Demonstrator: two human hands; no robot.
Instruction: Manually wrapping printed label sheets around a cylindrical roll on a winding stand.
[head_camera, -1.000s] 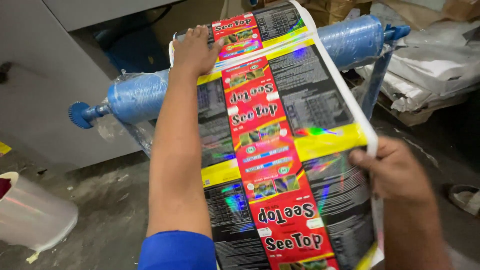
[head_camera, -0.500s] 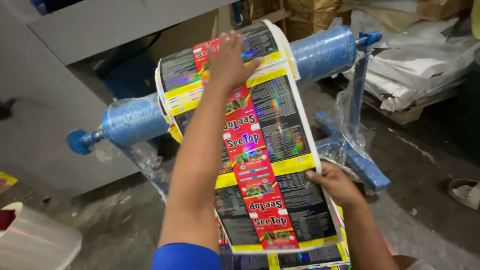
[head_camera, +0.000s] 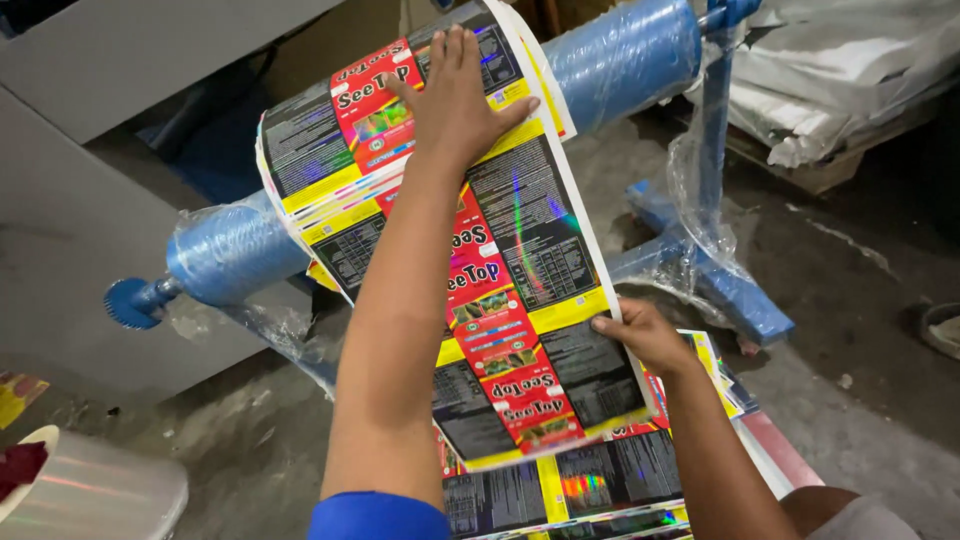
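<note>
A shiny printed film strip (head_camera: 540, 250), with red, black and yellow panels, is wound round a blue plastic-wrapped roller (head_camera: 620, 55) and hangs down toward me. My left hand (head_camera: 455, 95) lies flat, fingers spread, on the top of the wound film. My right hand (head_camera: 640, 335) pinches the right edge of the hanging strip lower down. More of the same printed film (head_camera: 590, 490) lies below, near my knees.
The roller rests on a blue metal stand (head_camera: 715, 260) draped in clear plastic. A grey cabinet wall (head_camera: 60, 250) is on the left. A clear film roll (head_camera: 90, 495) lies at bottom left. White sacks (head_camera: 850, 90) are piled at top right on the concrete floor.
The view has pulled back and the roll has more film wound on it. My left hand stays on top of the roll; my right hand has slid down the strip's edge.
</note>
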